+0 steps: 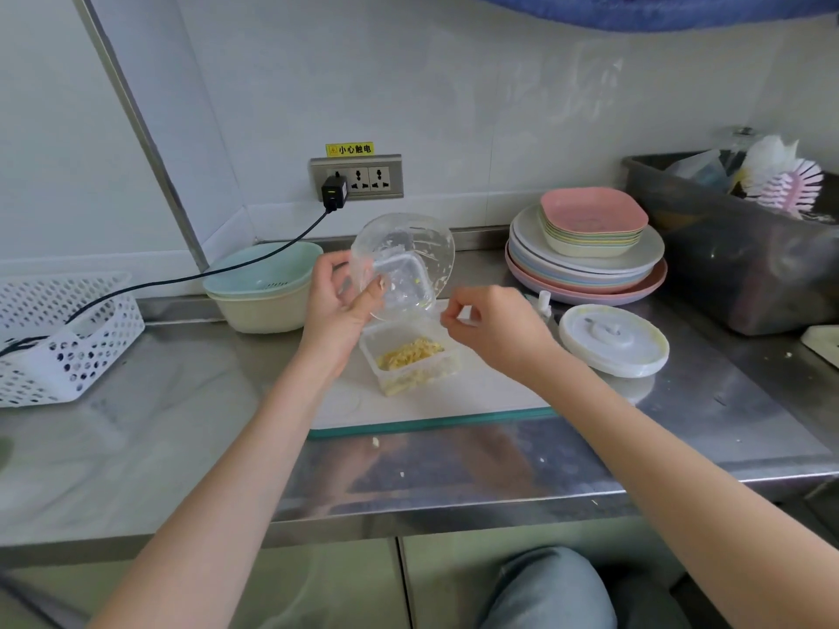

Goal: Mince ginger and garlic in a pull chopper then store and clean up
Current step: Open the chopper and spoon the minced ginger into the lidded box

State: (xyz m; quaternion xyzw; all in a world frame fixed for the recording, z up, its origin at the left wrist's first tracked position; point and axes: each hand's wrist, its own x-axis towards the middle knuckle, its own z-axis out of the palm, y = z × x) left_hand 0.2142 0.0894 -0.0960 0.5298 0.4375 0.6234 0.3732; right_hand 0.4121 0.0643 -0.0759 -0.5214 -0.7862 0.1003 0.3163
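Observation:
My left hand grips the clear chopper bowl, tipped on its side above a small square plastic container. Bits of mince cling to the bowl's inner wall. The container sits on a white cutting board and holds a heap of yellow minced ginger and garlic. My right hand hovers just right of the container with its fingers curled and fingertips pinched together; I cannot make out anything in them. The white chopper lid lies flat on the steel counter to the right.
A stack of pastel plates and bowls stands at the back right, beside a dark tub with a brush. Nested pale bowls and a white perforated basket sit at the left. A black cable runs from the wall socket. Crumbs lie near the counter's front edge.

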